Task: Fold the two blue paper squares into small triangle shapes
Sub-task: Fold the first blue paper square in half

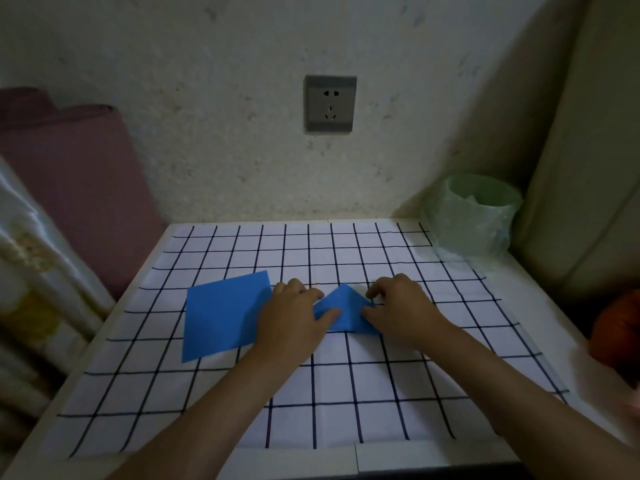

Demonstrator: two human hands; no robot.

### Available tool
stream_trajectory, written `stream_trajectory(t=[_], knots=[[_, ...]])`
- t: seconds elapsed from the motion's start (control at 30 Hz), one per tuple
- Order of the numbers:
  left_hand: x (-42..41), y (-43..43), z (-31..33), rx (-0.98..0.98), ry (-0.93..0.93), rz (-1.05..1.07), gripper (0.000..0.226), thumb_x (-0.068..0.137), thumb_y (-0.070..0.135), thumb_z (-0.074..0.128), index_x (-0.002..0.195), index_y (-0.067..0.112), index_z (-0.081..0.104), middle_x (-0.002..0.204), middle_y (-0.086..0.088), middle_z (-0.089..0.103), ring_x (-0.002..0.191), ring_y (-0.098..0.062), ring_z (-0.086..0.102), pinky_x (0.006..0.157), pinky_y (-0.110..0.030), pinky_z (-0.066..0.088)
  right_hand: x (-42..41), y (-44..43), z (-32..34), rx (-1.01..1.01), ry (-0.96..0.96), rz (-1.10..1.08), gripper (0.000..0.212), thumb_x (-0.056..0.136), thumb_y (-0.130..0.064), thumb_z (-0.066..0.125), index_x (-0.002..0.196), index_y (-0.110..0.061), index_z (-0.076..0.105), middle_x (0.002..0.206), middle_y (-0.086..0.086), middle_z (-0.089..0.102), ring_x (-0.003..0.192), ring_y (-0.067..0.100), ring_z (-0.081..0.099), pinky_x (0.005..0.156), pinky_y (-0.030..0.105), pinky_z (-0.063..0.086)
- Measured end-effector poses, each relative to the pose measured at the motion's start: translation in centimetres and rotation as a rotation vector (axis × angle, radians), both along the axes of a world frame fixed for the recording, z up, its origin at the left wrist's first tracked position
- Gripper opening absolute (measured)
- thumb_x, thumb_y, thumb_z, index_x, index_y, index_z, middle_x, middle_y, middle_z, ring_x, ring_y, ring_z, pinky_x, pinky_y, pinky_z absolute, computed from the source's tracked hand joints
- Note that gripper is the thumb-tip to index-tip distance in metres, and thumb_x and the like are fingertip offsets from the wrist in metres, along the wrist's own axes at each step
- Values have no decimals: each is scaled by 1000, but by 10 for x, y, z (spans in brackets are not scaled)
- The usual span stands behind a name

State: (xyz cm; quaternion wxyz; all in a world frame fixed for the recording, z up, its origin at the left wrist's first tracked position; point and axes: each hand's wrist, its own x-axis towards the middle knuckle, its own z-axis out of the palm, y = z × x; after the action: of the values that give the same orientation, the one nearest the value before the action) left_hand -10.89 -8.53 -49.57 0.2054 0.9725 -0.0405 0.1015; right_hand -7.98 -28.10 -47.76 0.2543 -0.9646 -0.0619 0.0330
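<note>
Two blue papers lie on the white desk with black grid lines (346, 393). The small folded blue paper triangle (346, 311) sits mid-desk between both grips. The left grip (294, 317) pinches its left side, thumb on top, and the right grip (401, 306) pinches its right corner likewise. The flat blue paper square (223, 313) lies just left, its right edge under the left wrist. A green-bagged bin (474, 216) stands back right.
</note>
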Motion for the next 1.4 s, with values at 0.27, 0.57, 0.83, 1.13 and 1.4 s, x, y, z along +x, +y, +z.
stream_trajectory(t=[0.27,0.57,0.83,1.13,1.4], knots=[[-10,2,-9,-105,-53,-27,42,91,50,60,123,22,62,112,5,51,112,-11,38,86,-23,40,-1,12,15,-16,168,-82,41,82,-42,67,110,-12,68,100,5,70,87,19,66,79,38,57],[-26,11,-4,-69,99,-175,71,75,77,50,127,29,55,106,12,41,103,-8,33,84,-27,42,-27,11,11,-58,133,43,56,61,-51,85,104,-23,64,108,4,60,93,16,59,76,30,56],[-32,10,13,-202,225,-286,40,60,50,84,80,47,49,86,20,55,77,2,51,53,-18,34,-34,-4,26,97,198,53,75,70,-45,81,134,-27,45,96,-12,56,81,4,58,59,19,48],[-28,19,29,-452,220,-275,45,78,-2,67,85,42,62,97,19,62,84,-4,58,66,-27,56,-43,-28,44,254,-128,259,28,71,-5,84,76,-30,72,86,-12,66,82,9,63,75,24,54],[-14,25,54,-1087,565,140,24,101,22,51,124,16,55,126,-8,58,111,-21,59,84,-32,52,-52,-25,47,224,-677,454,26,62,2,88,79,-15,78,100,0,70,96,16,58,81,36,48]])
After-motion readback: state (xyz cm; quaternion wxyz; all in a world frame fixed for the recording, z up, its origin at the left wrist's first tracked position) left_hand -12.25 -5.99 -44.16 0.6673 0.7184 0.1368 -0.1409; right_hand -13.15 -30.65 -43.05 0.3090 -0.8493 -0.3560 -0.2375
